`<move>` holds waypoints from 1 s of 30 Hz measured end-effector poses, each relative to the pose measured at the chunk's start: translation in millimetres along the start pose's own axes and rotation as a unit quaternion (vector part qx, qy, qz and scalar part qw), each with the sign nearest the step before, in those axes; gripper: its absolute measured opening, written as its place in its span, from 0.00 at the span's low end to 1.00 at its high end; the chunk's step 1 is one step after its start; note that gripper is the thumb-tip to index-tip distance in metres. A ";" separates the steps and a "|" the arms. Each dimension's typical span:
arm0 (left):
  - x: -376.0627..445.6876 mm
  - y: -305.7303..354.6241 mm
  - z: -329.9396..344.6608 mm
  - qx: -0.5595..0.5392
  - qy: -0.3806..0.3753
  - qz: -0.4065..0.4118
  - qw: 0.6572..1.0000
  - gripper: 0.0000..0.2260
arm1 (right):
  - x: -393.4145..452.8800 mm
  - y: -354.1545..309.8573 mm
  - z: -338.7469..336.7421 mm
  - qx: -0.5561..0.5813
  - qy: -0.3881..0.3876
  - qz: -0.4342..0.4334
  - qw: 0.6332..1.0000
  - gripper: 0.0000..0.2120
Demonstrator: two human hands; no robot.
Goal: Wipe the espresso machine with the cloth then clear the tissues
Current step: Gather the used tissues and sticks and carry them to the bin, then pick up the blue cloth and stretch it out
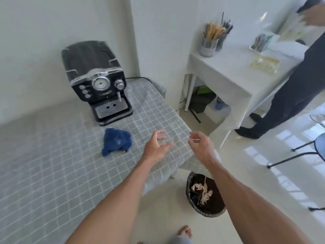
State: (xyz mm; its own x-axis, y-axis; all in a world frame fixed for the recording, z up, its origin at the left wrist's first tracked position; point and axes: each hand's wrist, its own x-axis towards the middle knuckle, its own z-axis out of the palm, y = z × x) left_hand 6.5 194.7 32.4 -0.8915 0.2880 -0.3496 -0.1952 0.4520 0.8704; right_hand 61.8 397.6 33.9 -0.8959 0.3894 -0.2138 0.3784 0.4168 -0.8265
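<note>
A black and chrome espresso machine [98, 85] stands at the back of the table with the checked cloth [52, 164]. In front of it lies a crumpled blue cloth [117, 140]. My left hand [156, 147] hovers over the table's right part, fingers loosely spread, holding nothing. My right hand [200, 145] hangs beside it over the table's right edge, fingers loosely curled and empty. Crumpled tissues [202, 190] lie in a black waste bin [204, 194] on the floor below my right forearm.
A white side table [219, 71] to the right carries a metal holder of sticks [210, 43] and clear packets. Another person [290, 92] in dark trousers stands by it. A metal chair [313, 147] sits at far right. My bare foot [184, 232] shows below.
</note>
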 end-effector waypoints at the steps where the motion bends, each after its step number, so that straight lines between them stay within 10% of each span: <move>1: -3.9 -2.7 -29.2 -0.007 0.027 -0.002 1.000 0.24 | 2.8 -23.2 11.8 -0.006 -0.017 -0.025 1.000 0.14; 15: 6.1 -108.1 -194.0 -0.027 0.234 -0.159 0.959 0.19 | 74.6 -126.7 212.8 -0.135 -0.293 -0.105 0.941 0.22; 30: 87.6 -131.1 -210.3 -0.051 0.136 -0.284 0.948 0.30 | 147.9 -107.8 256.0 -0.139 -0.437 -0.028 0.888 0.09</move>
State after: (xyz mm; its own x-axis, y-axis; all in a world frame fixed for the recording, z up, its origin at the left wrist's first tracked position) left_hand -132.0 -16.9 -39.5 -0.7003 -0.2123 -0.6816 -0.7016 0.3810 0.6022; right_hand -171.2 199.9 -41.9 -0.7075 -0.3740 -0.5996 0.2613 0.6499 -0.7137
